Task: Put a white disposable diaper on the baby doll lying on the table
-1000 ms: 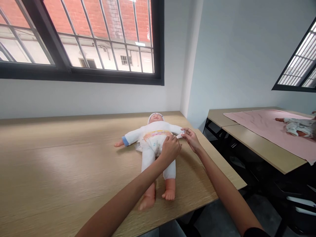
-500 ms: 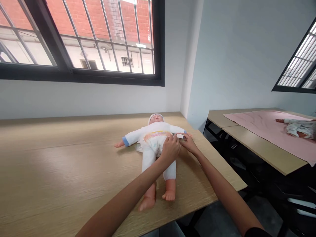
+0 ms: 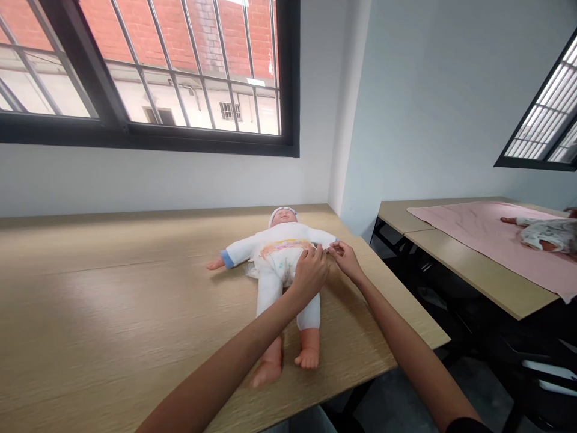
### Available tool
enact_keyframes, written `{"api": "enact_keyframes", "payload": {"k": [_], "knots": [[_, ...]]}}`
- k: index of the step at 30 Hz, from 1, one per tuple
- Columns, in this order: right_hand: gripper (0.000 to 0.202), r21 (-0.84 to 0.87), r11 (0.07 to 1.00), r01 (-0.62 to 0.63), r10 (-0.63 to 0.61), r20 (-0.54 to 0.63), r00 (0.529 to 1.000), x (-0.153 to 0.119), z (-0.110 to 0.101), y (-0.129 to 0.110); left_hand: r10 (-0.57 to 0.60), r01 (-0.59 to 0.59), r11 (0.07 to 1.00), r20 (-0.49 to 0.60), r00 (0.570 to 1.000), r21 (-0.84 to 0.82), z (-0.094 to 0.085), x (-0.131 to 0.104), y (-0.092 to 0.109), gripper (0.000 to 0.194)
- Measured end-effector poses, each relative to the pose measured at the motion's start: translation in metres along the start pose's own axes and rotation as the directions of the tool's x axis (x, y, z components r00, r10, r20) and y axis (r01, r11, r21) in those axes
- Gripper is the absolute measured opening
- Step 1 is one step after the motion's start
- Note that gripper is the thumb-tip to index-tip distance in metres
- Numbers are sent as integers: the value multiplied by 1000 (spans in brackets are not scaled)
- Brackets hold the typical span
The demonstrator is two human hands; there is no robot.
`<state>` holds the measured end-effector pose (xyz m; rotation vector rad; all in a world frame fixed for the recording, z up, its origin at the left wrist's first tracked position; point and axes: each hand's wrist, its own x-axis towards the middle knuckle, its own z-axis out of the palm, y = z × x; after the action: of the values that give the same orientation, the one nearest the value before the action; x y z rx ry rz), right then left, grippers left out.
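A baby doll (image 3: 283, 232) in a white suit with blue cuffs and a white cap lies on its back on the wooden table, feet towards me. Around its hips is a white diaper (image 3: 280, 255) with a coloured band along its top. My left hand (image 3: 312, 268) is closed at the diaper's right-hand side, its fingertips pinching the edge there. Close beside it, my right hand (image 3: 346, 261) pinches the diaper's side tab, near the doll's cuff. Only a small bit of the tab shows between the fingertips.
The wooden table (image 3: 112, 325) ends in an edge just right of my right forearm. Across a gap, another table (image 3: 478, 273) bears a pink cloth (image 3: 482, 225) and a second doll (image 3: 547, 233). Behind stands a wall with a barred window (image 3: 189, 72).
The white tab that showed plainly between my hands is now mostly hidden. My right hand's fingers have shifted at the tab; my left hand stays at the diaper. The doll lies as before.
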<state>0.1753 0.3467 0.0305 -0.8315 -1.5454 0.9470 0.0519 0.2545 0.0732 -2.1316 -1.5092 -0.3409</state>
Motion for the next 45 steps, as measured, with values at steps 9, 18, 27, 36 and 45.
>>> {"api": "enact_keyframes", "payload": {"k": [9,18,27,36,45], "knots": [[32,31,999,-14,14,1,1000,0,-1,0,-8,8,1000,15,1000,-9,-2,0,0,36],[33,33,999,-13,14,-12,1000,-1,-1,-2,-5,5,1000,11,1000,-3,-3,0,0,35],[33,23,1000,-21,22,-22,1000,2,0,-2,10,-10,1000,-11,1000,8,2,-1,-1,33],[40,-33,999,34,-37,-105,994,-4,-1,-22,0,0,1000,13,1000,-11,-1,1,1,35],[30,-24,1000,20,-20,-29,999,-7,4,-26,14,-14,999,7,1000,-33,2,0,1,38]]}}
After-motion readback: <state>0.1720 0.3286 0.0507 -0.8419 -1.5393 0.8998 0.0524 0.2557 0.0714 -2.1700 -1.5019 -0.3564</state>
